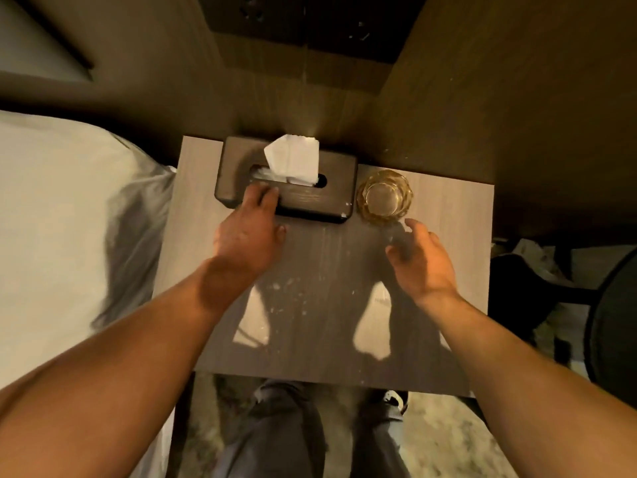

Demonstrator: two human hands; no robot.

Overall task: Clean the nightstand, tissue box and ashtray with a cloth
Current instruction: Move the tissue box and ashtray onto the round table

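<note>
White bed (51, 208) fills the left; dark round chair (613, 326) sits at the right edge.

Pale grey wood-grain nightstand (431, 208) stands between them, against the far wall. White specks and smears dot its near middle, so the top looks unwiped.

Dark brown rectangular wooden tissue box (331, 194) sits at the far edge, left of centre, a white tissue (293, 160) standing out of its slot. Placement likely keeps tissues reachable from the bed.

Amber faceted glass ashtray (384, 196) stands just right of the box, about touching it; appears empty.

Left hand (246, 232): fingers laid over the box's near top edge, thumb lying off to the side, probably to lift or shift it.

Right hand (422, 260): spread, fingers loosely curved, holding nothing, just near of the ashtray, likely reaching for it.

No cloth in view. Judgement: objects get cleared before wiping.
</note>
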